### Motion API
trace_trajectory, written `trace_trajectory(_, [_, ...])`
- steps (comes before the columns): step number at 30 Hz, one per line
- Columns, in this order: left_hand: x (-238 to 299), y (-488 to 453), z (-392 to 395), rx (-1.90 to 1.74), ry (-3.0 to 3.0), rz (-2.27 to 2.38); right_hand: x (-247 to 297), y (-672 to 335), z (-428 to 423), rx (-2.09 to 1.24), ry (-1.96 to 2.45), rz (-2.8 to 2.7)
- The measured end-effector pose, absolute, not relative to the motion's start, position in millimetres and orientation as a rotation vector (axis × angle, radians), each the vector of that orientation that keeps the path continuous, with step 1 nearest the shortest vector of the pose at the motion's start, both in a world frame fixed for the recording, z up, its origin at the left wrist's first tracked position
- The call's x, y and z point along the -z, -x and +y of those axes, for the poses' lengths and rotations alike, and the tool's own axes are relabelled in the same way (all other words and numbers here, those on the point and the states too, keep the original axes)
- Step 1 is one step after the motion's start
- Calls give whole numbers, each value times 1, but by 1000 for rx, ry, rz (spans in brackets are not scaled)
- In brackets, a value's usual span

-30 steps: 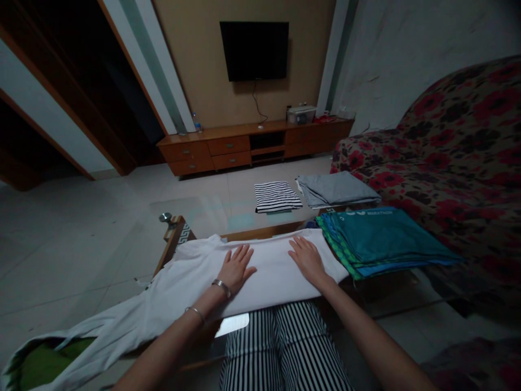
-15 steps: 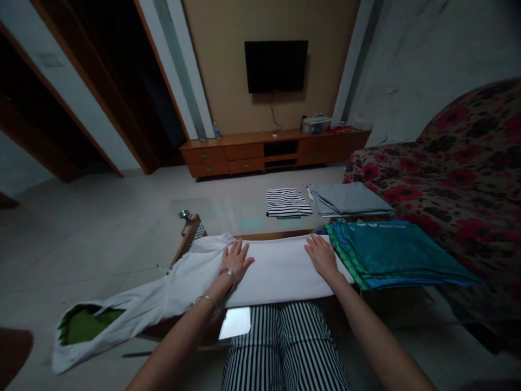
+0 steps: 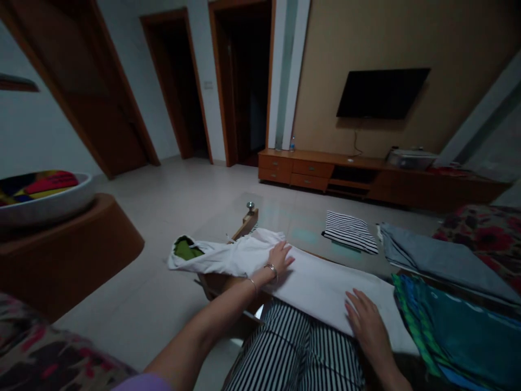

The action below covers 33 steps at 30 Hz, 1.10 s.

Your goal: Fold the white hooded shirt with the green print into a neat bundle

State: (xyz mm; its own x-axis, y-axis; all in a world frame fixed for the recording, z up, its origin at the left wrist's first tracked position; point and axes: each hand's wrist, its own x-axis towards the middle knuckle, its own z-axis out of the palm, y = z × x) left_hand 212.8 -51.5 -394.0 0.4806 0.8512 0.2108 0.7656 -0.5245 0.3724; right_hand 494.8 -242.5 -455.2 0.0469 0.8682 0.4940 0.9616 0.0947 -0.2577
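A white hooded garment (image 3: 325,285) lies folded long and narrow across the glass table in front of my knees. Its hood, with a green lining (image 3: 187,248), hangs past the table's left end. My left hand (image 3: 280,259) rests flat on the fabric near the hood end, fingers spread, bracelets on the wrist. Toward the other end, my right hand (image 3: 366,320) is over the near edge of the garment with its fingers apart; whether it presses on the cloth I cannot tell. Neither hand grips anything.
Folded teal clothing (image 3: 472,326) lies right of the garment, with a grey folded piece (image 3: 439,258) behind it. A striped folded cloth (image 3: 350,231) sits farther back. At left, a white basin (image 3: 52,201) holds colourful cloth. A TV cabinet (image 3: 309,171) stands beyond.
My view has turned left, bringing the basin into sight. My right hand has moved from the garment's far side toward its near edge. The left hand stays on the fabric.
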Motion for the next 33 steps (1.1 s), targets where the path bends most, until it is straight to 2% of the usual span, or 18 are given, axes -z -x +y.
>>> trace_trajectory(4, [366, -131, -73, -846, -2443, 1498, 465, -471, -251, 65, 1718, -1940])
trace_trajectory(6, [349, -70, -77, -906, -2328, 1730, 472, -476, -256, 61, 1714, -1932])
trace_trajectory(8, [334, -7, -74, -875, -2102, 2076, 480, -489, -260, 52, 1692, -1926])
trace_trajectory(11, [320, 73, -65, -849, -1826, 2352, 490, -513, -268, 45, 1680, -1912])
trace_trajectory(16, [319, 144, -52, -673, -1561, 2385, 457, -513, -257, 6, 1923, -1973])
trace_trajectory(19, [318, 161, -52, -708, -1538, 2335, 401, -446, -219, 62, 2012, -2071])
trace_trajectory(24, [306, 176, -62, -921, -1438, 2234, 320, -252, -130, -307, 1295, -2352])
trace_trajectory(28, [296, 180, -66, -992, -1265, 2006, 303, -120, -84, -547, 1004, -2406])
trace_trajectory(33, [297, 181, -59, -1087, -1111, 1818, 317, -37, -56, -789, 948, -2507])
